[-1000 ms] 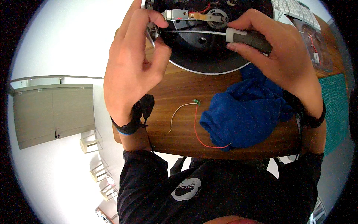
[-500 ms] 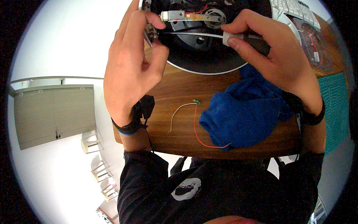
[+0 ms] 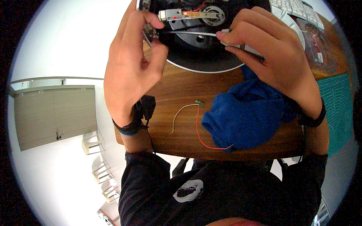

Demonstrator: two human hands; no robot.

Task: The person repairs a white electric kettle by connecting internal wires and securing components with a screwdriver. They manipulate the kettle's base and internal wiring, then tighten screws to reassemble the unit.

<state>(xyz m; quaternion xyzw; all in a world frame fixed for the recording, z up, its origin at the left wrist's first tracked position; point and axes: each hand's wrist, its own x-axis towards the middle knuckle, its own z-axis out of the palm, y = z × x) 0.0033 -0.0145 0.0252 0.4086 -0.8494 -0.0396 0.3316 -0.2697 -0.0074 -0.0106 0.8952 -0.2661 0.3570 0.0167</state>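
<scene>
A round black appliance housing (image 3: 203, 62) with a pale rim lies open at the far side of the table. My left hand (image 3: 134, 56) curls round its left edge, with thumb and forefinger on either side of small metal parts (image 3: 152, 33) there. In my right hand (image 3: 269, 49) is a screwdriver (image 3: 200, 33), its handle pinched between thumb and fingers. Its shaft runs left across the housing to those parts; the tip is too dark to make out. Above the shaft, a metal arm (image 3: 192, 15) with a white end spans the inside toward a round disc (image 3: 213, 16).
A blue cloth (image 3: 245, 118) is bunched on the wooden table (image 3: 166, 135). Beside it lies a small green circuit board (image 3: 198, 102) with red and white wires. A clear tray (image 3: 318, 49), white keyboard (image 3: 298, 11) and green cutting mat (image 3: 335, 109) are at the right.
My right hand's fingers have rolled over the screwdriver handle and shifted slightly left. The housing has moved a little left and up. My left hand keeps nearly the same place.
</scene>
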